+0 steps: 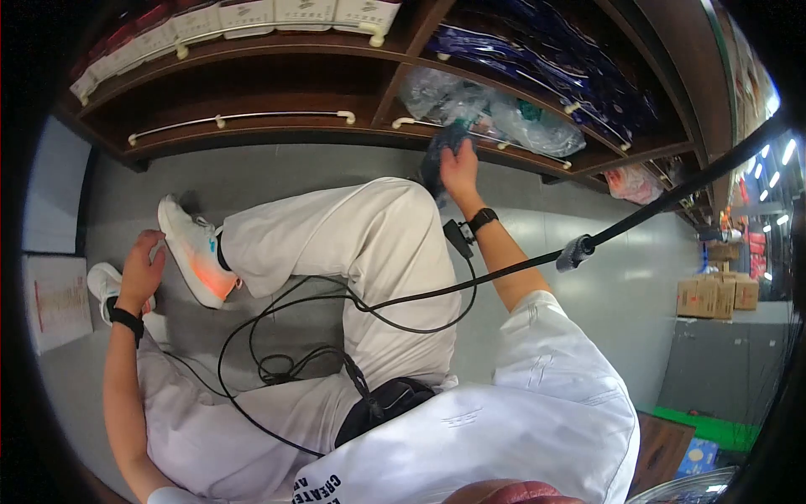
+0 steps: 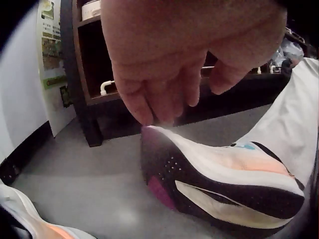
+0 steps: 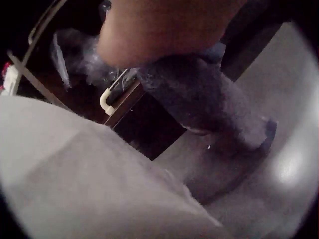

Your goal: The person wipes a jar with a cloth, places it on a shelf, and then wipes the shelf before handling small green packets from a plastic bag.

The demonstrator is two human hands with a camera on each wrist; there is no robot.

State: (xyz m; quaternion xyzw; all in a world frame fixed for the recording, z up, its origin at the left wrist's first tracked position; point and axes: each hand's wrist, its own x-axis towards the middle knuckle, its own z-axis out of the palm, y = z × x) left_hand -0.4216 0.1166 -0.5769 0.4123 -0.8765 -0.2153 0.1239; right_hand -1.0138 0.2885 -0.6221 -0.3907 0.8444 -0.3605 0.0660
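Observation:
My right hand (image 1: 460, 175) grips a dark grey-blue cloth (image 1: 434, 164) at the front of the low shelf, above the raised knee. In the right wrist view the cloth (image 3: 199, 97) hangs bunched below the hand (image 3: 164, 30), in front of the shelf edge. Clear plastic bags (image 1: 470, 105) lie in the compartment just behind it. On the other side, my left hand (image 1: 144, 273) holds nothing, its fingers loosely extended. In the left wrist view its fingertips are right at the toe of a white and orange shoe (image 2: 224, 164).
A wooden shelf unit (image 1: 277, 134) with metal rails runs along the front, holding white boxes (image 1: 243, 15) and dark blue packages (image 1: 537, 59). Black cable (image 1: 290, 370) loops across the lap. Cardboard boxes (image 1: 714, 296) stand far right; a white carton (image 1: 59, 294) is at left.

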